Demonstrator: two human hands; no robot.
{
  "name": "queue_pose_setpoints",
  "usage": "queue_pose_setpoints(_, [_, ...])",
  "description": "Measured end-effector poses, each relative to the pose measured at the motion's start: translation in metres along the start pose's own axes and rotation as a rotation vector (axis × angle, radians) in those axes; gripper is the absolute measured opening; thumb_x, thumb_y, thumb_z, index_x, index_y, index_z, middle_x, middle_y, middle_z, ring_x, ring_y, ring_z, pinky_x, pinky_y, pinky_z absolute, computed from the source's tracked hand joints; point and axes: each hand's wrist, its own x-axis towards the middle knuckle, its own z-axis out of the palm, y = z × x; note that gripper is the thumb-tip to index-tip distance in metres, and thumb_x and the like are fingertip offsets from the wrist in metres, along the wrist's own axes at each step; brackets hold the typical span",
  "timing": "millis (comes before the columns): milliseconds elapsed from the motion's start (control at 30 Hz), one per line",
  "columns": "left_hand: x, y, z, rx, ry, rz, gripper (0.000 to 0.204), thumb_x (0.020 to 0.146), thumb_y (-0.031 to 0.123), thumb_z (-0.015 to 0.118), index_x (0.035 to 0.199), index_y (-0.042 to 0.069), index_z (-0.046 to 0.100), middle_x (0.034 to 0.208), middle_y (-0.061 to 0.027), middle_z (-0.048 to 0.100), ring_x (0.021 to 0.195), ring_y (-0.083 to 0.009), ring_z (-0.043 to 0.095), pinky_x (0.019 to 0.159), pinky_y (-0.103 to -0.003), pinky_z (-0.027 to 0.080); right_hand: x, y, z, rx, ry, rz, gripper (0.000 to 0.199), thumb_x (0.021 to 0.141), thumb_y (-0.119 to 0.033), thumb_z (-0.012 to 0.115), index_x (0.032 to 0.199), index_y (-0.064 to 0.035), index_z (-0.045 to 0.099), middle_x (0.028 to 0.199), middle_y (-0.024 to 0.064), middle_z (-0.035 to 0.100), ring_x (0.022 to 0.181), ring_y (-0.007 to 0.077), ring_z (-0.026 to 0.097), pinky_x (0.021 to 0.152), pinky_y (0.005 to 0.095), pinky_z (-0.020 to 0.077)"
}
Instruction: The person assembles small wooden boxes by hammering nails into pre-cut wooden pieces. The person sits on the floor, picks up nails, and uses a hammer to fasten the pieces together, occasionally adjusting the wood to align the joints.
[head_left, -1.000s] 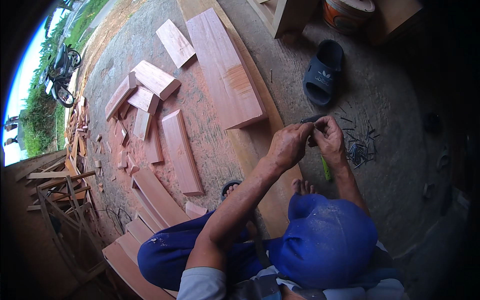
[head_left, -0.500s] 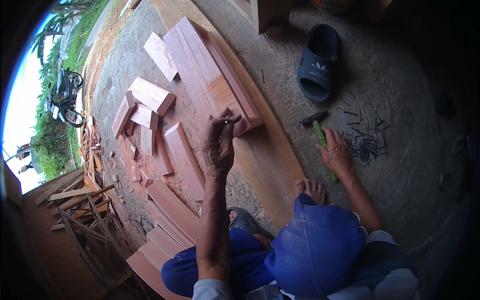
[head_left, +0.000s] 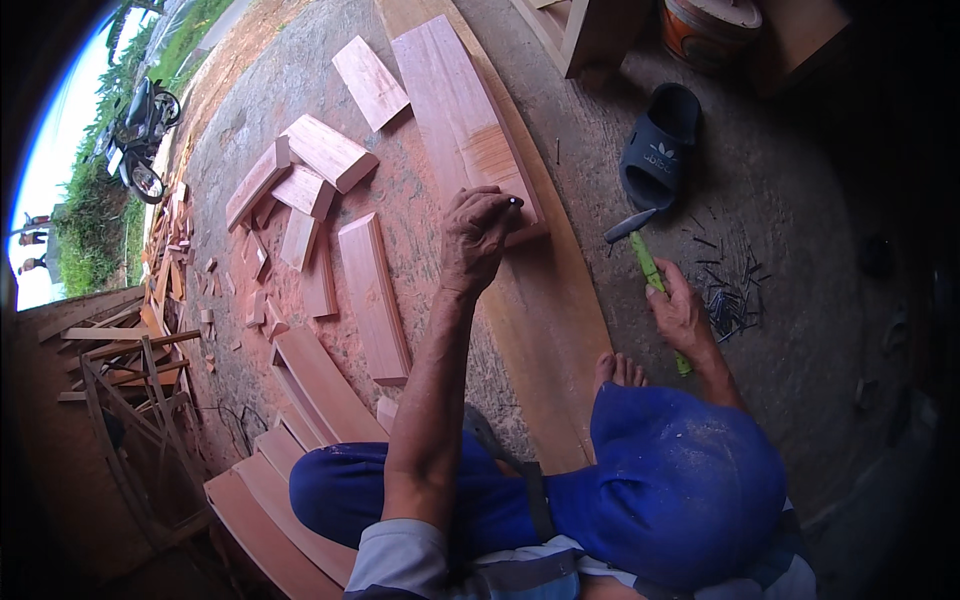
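Observation:
My left hand (head_left: 474, 238) is closed in a pinch around a small nail, only its shiny head (head_left: 516, 202) showing. It rests over the near end of a pinkish wooden piece (head_left: 445, 90), close to that piece's right edge. The wood lies along a long, flat brown plank (head_left: 555, 365) on the ground. To the right, my right hand (head_left: 682, 312) is wrapped around the green handle of a hammer (head_left: 643, 258). The hammer's dark head points away from me, low over the concrete. Loose dark nails (head_left: 732, 300) lie scattered just beyond that hand.
A dark slide sandal (head_left: 660, 150) lies on the floor beyond the hammer. Several cut wooden blocks (head_left: 330, 152) are at left, with long boards (head_left: 265, 490) beside my leg. A bucket (head_left: 710, 35) stands far right. My bare foot (head_left: 622, 370) is on the plank's edge.
My left hand has come down onto the wooden piece with the nail, its fingers closing in. The hammer's head has turned slightly in my right hand. The whole view has shifted.

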Motion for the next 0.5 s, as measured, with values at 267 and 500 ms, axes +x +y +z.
queue_pose_setpoints(267, [0.001,-0.003,0.000,0.072,0.002,0.067,0.014,0.090,0.012,0.075,0.101,0.004,0.078,0.103,-0.0106,0.075,0.110,-0.0259,0.065,0.095,-0.038,0.053,0.015,-0.124,-0.043,-0.105,-0.173,-0.144,0.060,0.104,-0.011,0.053,0.161,-0.0139,0.035,0.088,0.0241,0.068,0.068,0.0335,0.069,0.063,0.0412,0.0533])
queue_pose_setpoints(500, [-0.005,-0.008,0.006,0.040,0.063,0.069,0.015,0.085,0.017,0.077,0.099,0.010,0.080,0.102,-0.0085,0.075,0.106,-0.0276,0.065,0.097,-0.040,0.048,0.029,-0.155,-0.040,-0.286,-0.165,-0.374,0.063,0.102,-0.006,0.053,0.161,-0.0165,0.035,0.089,0.0233,0.066,0.071,0.0375,0.069,0.067,0.0473,0.0554])
